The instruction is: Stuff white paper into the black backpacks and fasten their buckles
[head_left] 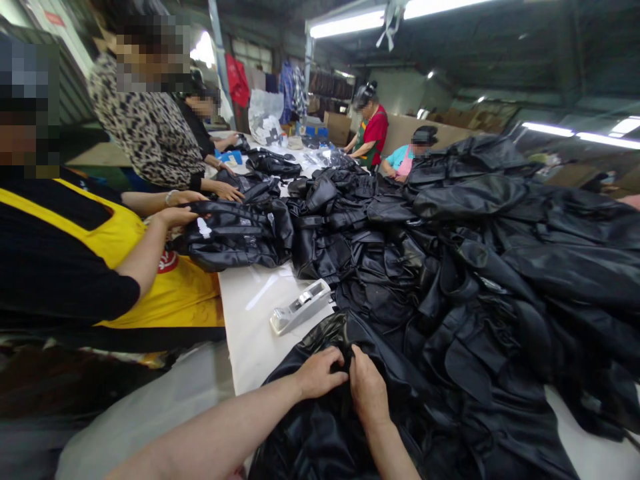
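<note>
My left hand (320, 373) and my right hand (367, 390) meet at the near edge of the table, both closed on a fold of a glossy black leather-like garment (325, 427) that lies in front of me. The fingertips pinch the fabric together near its top edge. A grey tape dispenser (300, 307) lies on the white table (250, 333) just beyond my left hand.
A large heap of black garments (475, 267) covers the middle and right of the table. A person in a yellow apron (165, 280) stands at the left with hands on a black bag (235, 233). Other workers stand along the table farther back.
</note>
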A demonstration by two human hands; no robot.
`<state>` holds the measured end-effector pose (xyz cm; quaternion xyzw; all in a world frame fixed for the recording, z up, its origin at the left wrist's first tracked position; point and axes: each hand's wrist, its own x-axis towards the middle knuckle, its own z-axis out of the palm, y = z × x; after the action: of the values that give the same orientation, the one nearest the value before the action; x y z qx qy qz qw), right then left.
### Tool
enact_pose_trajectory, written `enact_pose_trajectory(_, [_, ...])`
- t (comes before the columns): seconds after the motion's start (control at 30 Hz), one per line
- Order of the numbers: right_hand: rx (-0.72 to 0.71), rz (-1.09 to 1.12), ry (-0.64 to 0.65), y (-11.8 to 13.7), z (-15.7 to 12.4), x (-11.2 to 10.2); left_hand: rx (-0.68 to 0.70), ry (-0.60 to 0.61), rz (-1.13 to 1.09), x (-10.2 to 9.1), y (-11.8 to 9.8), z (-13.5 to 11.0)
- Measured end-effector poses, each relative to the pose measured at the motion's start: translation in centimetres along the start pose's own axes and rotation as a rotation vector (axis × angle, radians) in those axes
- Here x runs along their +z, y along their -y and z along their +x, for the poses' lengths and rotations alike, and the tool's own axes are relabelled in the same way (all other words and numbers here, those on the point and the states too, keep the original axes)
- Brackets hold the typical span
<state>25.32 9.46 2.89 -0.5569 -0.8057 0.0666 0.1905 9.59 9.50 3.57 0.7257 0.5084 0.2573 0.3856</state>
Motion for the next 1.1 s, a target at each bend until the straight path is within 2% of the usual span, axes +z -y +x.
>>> enact_pose_trajectory(0.07, [-0.087,-0.007,0.026,-1.0,0.4,0.0,0.015,0.031,0.002,-0.4,0.1,-0.2])
enact_pose_trajectory(0.17, [-0.121,-0.019,0.132,-1.6,1.4,-0.7,-0.015,0.046,0.042,-0.6,0.6,-0.4])
enact_pose_trajectory(0.27, [-0.113,-0.001,0.197,-1.4,2.1,-1.2,-0.064,0.046,0.088,-0.5,0.9,0.1])
enact_pose_trajectory(0.4, [-0.046,0.032,0.181,-1.2,2.3,-1.1,-0.053,0.117,0.133,-0.9,0.8,0.2])
enact_pose_trajectory(0.5, [-0.007,0.039,0.180,-1.7,2.6,-0.9,0.096,0.321,0.199,-1.5,0.9,-2.2])
enact_pose_trajectory(0.57, [0.041,0.040,0.174,-2.1,3.3,-0.9,0.270,0.505,0.314,-1.7,1.2,-5.0])
enact_pose_trajectory(0.6, [0.068,0.041,0.171,-2.1,3.7,-1.0,0.331,0.533,0.366,-1.7,1.4,-6.5])
enact_pose_trajectory(0.67, [0.115,0.047,0.172,-1.8,4.6,-1.3,0.324,0.491,0.400,-1.7,1.6,-8.9])
enact_pose_trajectory(0.77, [0.166,0.048,0.180,-0.6,4.8,-2.7,0.186,0.410,0.364,-2.0,1.5,-10.5])
enact_pose_trajectory(0.83, [0.198,0.069,0.153,-0.3,3.8,-4.2,0.130,0.379,0.332,-2.4,1.0,-10.5])
enact_pose_trajectory(0.9, [0.269,0.150,0.052,-1.0,1.6,-6.2,0.121,0.359,0.306,-2.8,0.5,-10.3])
enact_pose_trajectory(1.0, [0.535,0.324,-0.112,-4.1,-2.8,-9.4,0.125,0.344,0.275,-3.3,-0.6,-9.7])
enact_pose_trajectory(1.1, [0.788,0.397,-0.133,-7.4,-6.9,-11.6,0.123,0.291,0.217,-2.6,-2.6,-7.9])
